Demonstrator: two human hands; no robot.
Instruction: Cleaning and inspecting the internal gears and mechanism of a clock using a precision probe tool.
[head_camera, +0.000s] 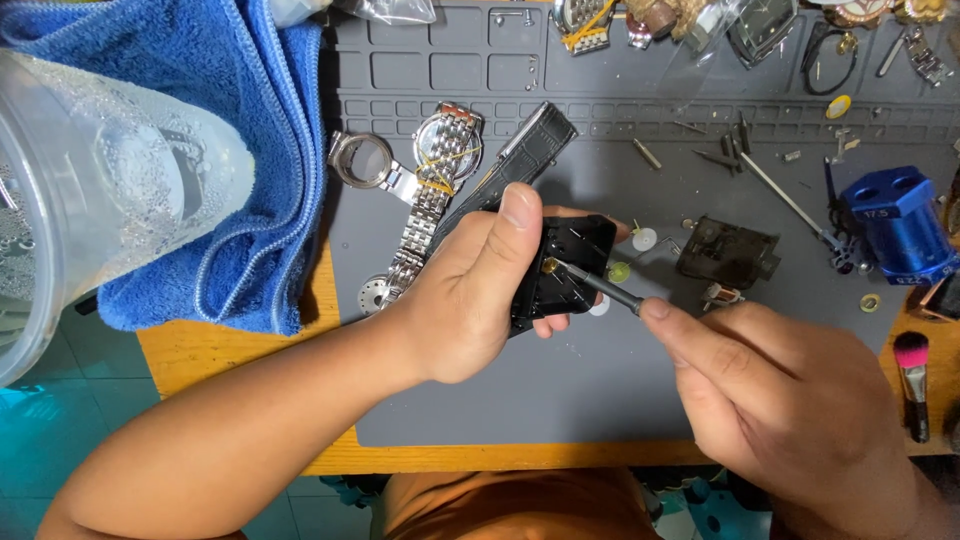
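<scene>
My left hand (470, 295) grips a black plastic clock movement box (565, 265) and holds it above the grey work mat (560, 390). My right hand (790, 400) pinches a thin metal tool (600, 284), and its tip touches a small brass part (550, 266) on the box's face. Small white and yellow gear wheels (632, 252) lie on the mat just beyond the box.
A steel bracelet watch (440, 170), an empty watch case (362, 160) and a black strap (530, 145) lie at the mat's upper left. A second black movement (727, 250), a blue tool holder (900, 225), a pink brush (913, 380), a blue towel (240, 150) and a clear plastic cup (90, 180) surround them.
</scene>
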